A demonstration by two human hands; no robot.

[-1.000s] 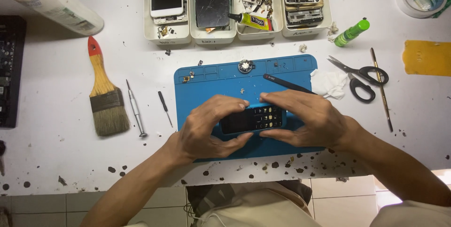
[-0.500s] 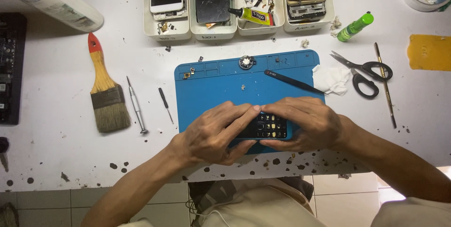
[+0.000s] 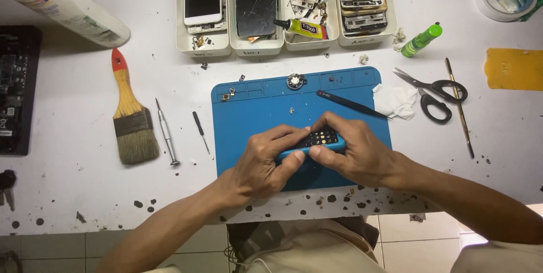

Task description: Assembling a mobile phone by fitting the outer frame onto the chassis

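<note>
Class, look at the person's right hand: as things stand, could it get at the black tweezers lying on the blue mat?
Probably yes. The tweezers lie bare on the blue mat just beyond the right hand, nothing between. But that hand and the left hand both grip the small keypad phone, so it must let go first.

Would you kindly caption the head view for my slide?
Both hands, left hand and right hand, grip a small keypad phone over a blue mat.

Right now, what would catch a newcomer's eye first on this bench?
Both hands, left hand and right hand, meet at the middle of the bright blue work mat, clasping a small blue keypad phone. Behind the mat, white trays hold phones and parts, one with a cracked dark screen. Left of the mat lies a red-tipped paintbrush.
</note>
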